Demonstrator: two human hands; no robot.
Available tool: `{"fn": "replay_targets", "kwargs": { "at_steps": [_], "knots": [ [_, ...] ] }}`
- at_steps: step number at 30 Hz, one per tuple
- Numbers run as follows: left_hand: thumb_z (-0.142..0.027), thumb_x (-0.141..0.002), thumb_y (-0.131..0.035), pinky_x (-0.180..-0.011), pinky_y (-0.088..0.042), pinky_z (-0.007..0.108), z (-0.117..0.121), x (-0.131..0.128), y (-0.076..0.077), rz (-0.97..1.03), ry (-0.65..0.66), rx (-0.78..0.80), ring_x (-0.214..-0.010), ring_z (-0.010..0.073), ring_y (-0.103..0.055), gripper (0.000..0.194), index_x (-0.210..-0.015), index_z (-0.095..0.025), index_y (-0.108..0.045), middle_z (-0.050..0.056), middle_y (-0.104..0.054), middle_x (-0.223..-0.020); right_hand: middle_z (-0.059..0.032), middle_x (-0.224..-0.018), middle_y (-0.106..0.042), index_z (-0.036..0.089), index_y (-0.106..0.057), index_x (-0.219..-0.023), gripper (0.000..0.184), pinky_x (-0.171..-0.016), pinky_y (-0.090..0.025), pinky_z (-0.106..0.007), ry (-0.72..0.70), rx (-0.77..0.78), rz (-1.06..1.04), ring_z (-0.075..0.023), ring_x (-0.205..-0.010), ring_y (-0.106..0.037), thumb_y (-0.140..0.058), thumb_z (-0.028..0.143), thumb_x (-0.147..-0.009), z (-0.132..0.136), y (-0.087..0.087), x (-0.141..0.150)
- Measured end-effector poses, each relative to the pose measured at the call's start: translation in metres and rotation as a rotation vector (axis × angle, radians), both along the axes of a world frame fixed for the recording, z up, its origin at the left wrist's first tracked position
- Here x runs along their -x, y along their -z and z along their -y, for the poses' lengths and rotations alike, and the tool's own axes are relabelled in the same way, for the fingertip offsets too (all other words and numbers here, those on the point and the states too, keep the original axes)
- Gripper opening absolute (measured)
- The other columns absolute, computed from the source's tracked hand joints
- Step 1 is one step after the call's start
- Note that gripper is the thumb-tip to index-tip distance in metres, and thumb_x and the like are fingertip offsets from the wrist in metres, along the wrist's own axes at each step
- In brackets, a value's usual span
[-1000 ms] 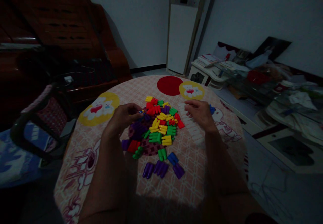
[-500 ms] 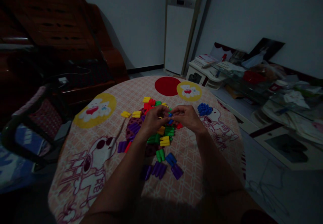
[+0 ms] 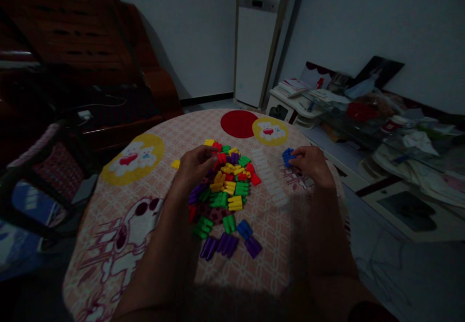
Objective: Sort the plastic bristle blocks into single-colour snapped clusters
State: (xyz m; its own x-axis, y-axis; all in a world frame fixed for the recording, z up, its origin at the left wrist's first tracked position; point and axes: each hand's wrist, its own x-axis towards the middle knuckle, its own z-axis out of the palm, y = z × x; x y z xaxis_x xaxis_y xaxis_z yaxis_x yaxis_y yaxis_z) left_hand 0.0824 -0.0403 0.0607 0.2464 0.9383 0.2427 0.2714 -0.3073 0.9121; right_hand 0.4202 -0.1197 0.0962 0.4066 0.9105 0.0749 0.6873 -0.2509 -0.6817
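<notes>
My right hand is at the right of the table, its thumb and fingers closed on a blue cluster of knobbly plastic building blocks. My left hand hovers at the left side of a loose pile of coloured blocks, fingers curved with a gap to the thumb, and I see nothing held in it. Near its fingertips lies a red block. The pile has yellow blocks, green blocks and purple blocks. My left hand and forearm hide part of the pile's left side.
A row of whitish, translucent pieces lies between the pile and the blue cluster. The round table wears a patterned cloth. A chair and wooden sofa stand left; a cluttered glass-topped cabinet stands right.
My hands have parted from over the pile. The right moved right to the blue cluster and closed on it; the left moved left. The whitish row and more of the pile now show.
</notes>
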Motion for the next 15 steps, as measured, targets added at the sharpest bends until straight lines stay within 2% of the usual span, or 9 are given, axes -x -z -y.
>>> {"fn": "replay_targets", "kwargs": {
  "at_steps": [4,6,10,15],
  "knots": [
    [-0.046,-0.074,-0.072,-0.068,-0.056,0.030,-0.005,0.020,-0.002,-0.008,-0.100,0.029,-0.078,0.0219,-0.070,0.047,-0.108,-0.015,-0.073,0.007,-0.075,-0.085,-0.0045,-0.050,-0.062,0.014,-0.072,-0.068,0.004,-0.062,-0.048,-0.030,0.186,0.075,0.308,-0.0215,-0.059,-0.066,-0.072,0.015,-0.064,0.001,0.011,-0.029],
    [-0.048,-0.073,-0.073,-0.067,-0.056,0.031,-0.005,0.023,-0.003,-0.003,-0.114,0.047,-0.078,0.0221,-0.071,0.048,-0.108,-0.015,-0.073,0.007,-0.076,-0.087,-0.0069,-0.050,-0.063,0.014,-0.071,-0.065,0.001,-0.064,-0.049,-0.031,0.205,0.112,0.327,-0.0222,-0.058,-0.066,-0.070,0.014,-0.066,-0.001,0.019,-0.032],
    [-0.045,-0.070,-0.075,-0.068,-0.058,0.032,-0.005,0.028,-0.003,0.013,-0.136,0.093,-0.077,0.0222,-0.072,0.046,-0.104,-0.015,-0.074,0.008,-0.076,-0.088,-0.0078,-0.050,-0.064,0.015,-0.070,-0.065,0.006,-0.060,-0.049,-0.030,0.212,0.162,0.249,-0.0218,-0.053,-0.065,-0.066,0.016,-0.069,-0.009,0.033,-0.030],
    [-0.042,-0.069,-0.074,-0.069,-0.059,0.033,-0.007,0.040,0.000,0.015,-0.201,0.082,-0.075,0.0223,-0.072,0.042,-0.102,-0.015,-0.074,0.006,-0.074,-0.080,-0.0120,-0.058,-0.068,0.015,-0.072,-0.070,0.011,-0.067,-0.051,-0.032,0.198,0.089,0.354,-0.0261,-0.065,-0.069,-0.063,0.019,-0.073,-0.016,0.048,-0.030]
  ]
}}
